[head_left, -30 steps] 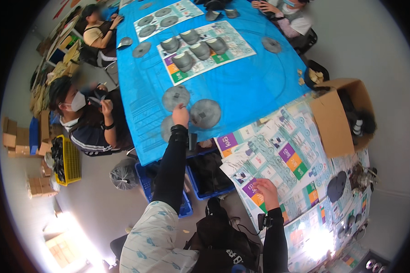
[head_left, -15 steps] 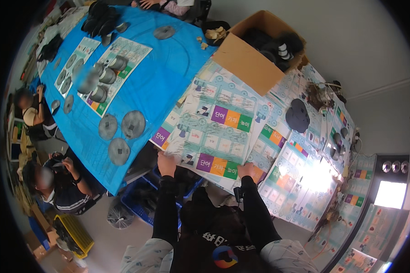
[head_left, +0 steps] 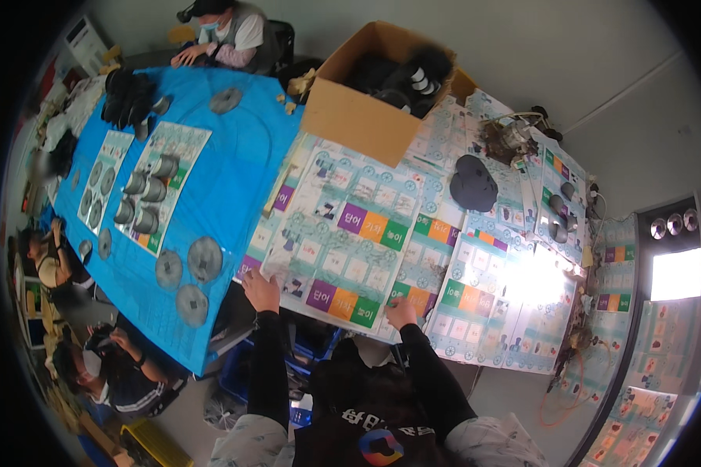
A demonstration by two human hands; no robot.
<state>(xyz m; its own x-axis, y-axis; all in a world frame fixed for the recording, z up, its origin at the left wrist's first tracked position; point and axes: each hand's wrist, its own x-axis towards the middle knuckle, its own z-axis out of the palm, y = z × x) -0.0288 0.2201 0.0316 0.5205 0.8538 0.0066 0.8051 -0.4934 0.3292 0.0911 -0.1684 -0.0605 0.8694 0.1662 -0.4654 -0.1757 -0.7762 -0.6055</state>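
Note:
In front of me a large printed sheet (head_left: 341,268) lies on the table, patterned in pale teal with purple, orange and green blocks and dark scuffs. My left hand (head_left: 261,293) rests by its near left corner, fingers stretched out over the table edge. At the sheet's near right corner is my right hand (head_left: 401,313), its fingers curled together; anything inside them is hidden. Farther right, a dark grey rounded cap-like piece (head_left: 473,184) lies on more printed sheets.
A cardboard box (head_left: 362,124) of black pieces stands at the back. On the left, a blue cover (head_left: 234,163) bears grey discs (head_left: 205,259) and several grey cups (head_left: 148,191). A small machine (head_left: 514,140) sits at back right. Co-workers (head_left: 230,39) sit at left and back.
The view has turned, so the table appears farther left and a co-worker at the back shows more fully. My left hand has moved left along the edge, its fingers now more stretched out.

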